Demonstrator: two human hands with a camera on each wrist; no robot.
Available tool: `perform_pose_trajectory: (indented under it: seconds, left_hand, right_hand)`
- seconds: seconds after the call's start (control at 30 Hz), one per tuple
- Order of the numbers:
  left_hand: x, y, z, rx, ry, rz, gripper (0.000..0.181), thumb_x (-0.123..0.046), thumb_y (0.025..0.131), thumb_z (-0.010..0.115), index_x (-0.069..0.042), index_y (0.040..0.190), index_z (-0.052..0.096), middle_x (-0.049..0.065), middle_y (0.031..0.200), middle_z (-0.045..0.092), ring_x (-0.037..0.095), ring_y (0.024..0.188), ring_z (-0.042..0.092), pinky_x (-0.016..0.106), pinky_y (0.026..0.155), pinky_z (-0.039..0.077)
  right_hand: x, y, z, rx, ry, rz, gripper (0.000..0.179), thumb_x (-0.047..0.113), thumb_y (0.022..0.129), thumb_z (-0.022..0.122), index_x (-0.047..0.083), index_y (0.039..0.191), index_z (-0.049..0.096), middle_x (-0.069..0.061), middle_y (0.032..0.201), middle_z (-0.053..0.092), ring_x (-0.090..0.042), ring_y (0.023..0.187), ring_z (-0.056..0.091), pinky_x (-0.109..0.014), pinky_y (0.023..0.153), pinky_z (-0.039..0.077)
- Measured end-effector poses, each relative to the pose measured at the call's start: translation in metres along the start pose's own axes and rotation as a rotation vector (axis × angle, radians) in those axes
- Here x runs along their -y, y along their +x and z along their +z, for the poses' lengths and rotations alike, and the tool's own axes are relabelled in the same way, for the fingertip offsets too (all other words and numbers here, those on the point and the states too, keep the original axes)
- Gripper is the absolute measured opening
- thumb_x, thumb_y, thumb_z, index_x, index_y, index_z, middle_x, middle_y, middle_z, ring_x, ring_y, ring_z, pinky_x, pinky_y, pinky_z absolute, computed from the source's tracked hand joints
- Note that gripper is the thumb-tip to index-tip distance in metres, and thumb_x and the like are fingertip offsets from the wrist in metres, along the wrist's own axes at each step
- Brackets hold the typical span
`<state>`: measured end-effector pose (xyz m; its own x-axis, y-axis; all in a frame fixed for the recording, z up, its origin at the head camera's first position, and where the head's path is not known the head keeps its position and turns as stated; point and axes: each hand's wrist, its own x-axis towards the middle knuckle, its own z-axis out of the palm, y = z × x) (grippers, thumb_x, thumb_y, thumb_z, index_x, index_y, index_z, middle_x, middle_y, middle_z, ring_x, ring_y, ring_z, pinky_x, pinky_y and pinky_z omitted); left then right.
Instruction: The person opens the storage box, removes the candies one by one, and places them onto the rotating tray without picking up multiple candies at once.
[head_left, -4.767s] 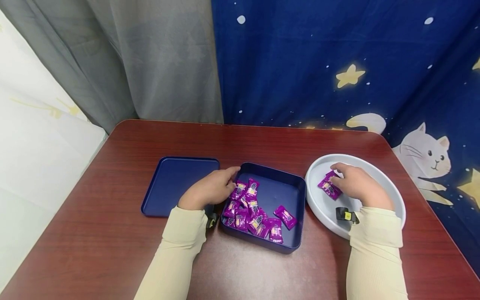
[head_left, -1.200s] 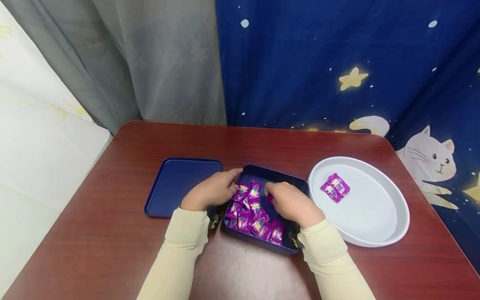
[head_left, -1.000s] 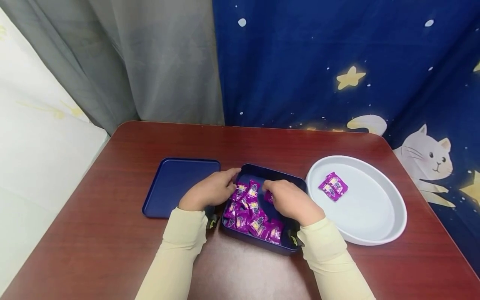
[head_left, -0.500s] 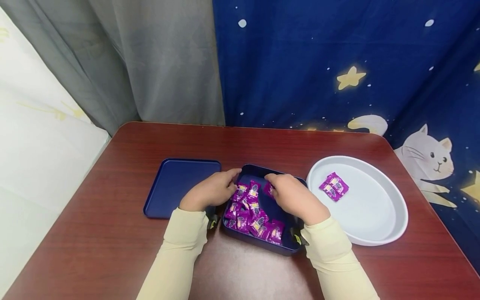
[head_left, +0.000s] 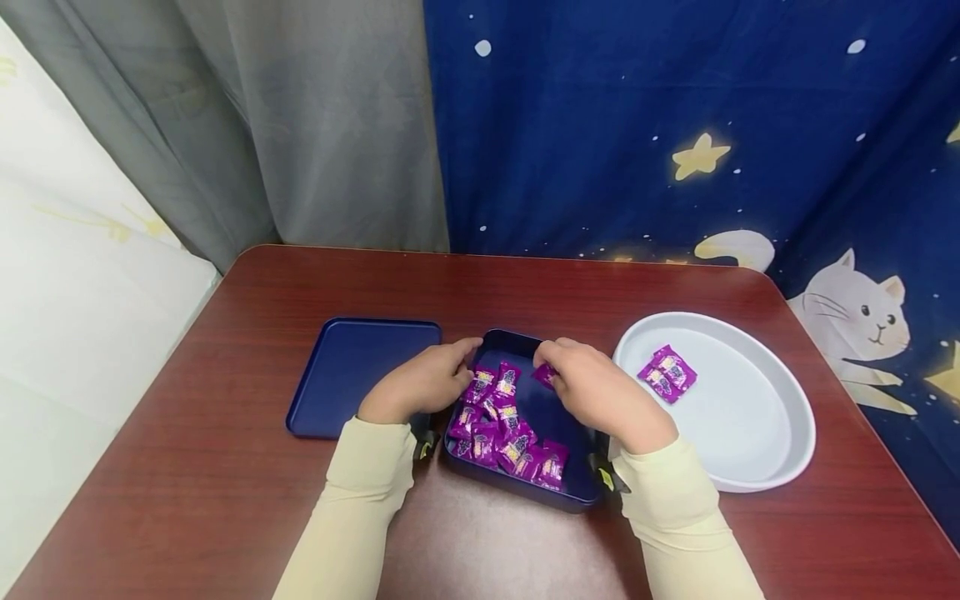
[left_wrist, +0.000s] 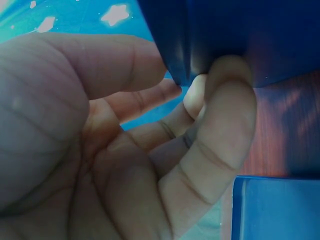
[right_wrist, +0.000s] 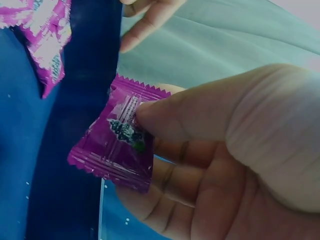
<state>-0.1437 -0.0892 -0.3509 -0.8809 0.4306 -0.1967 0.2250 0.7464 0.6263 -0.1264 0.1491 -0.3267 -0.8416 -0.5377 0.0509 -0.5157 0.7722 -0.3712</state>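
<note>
Candy [right_wrist: 112, 140] over blue box [head_left: 536, 408], pinched in near-closed right grip [head_left: 600, 392]; left grip [head_left: 420, 382] curled on box wall. Two candies [head_left: 677, 372] in white tray [head_left: 750, 421], pile [head_left: 487, 433] left in box: judged early, most apparently outstanding.

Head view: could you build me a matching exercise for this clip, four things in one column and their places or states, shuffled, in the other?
1. right hand
2. white tray
3. left hand
4. flat blue tray

A. touches the left wall of the blue box
B. bears two purple packets
C. lies left of the blue box
D. pinches one purple packet

Pairs: 1-D, 2-B, 3-A, 4-C
</note>
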Motion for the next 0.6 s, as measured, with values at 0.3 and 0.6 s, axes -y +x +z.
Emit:
perform_pose_trajectory:
  seconds: [0.3,0.6]
  left_hand:
    - [0.000,-0.001,0.000,-0.006,0.006,0.005,0.053,-0.011,0.101,0.053,-0.005,0.152,0.039,0.010,0.113,0.061,0.019,0.081,0.055,0.036,0.078,0.047]
    - [-0.001,-0.001,0.001,0.008,-0.027,-0.027,0.054,-0.011,0.102,0.053,-0.007,0.153,0.038,0.006,0.088,0.055,0.018,0.063,0.048,0.031,0.061,0.044]
  right_hand:
    - [-0.014,-0.005,-0.011,-0.033,0.000,-0.020,0.025,-0.008,0.089,0.058,0.006,0.107,0.065,-0.009,0.101,0.065,-0.025,0.089,0.060,-0.043,0.085,0.051]
    - [-0.040,-0.017,-0.029,-0.056,0.019,0.025,0.022,-0.011,0.088,0.056,0.002,0.104,0.064,-0.009,0.095,0.065,-0.028,0.088,0.060,-0.048,0.085,0.049]
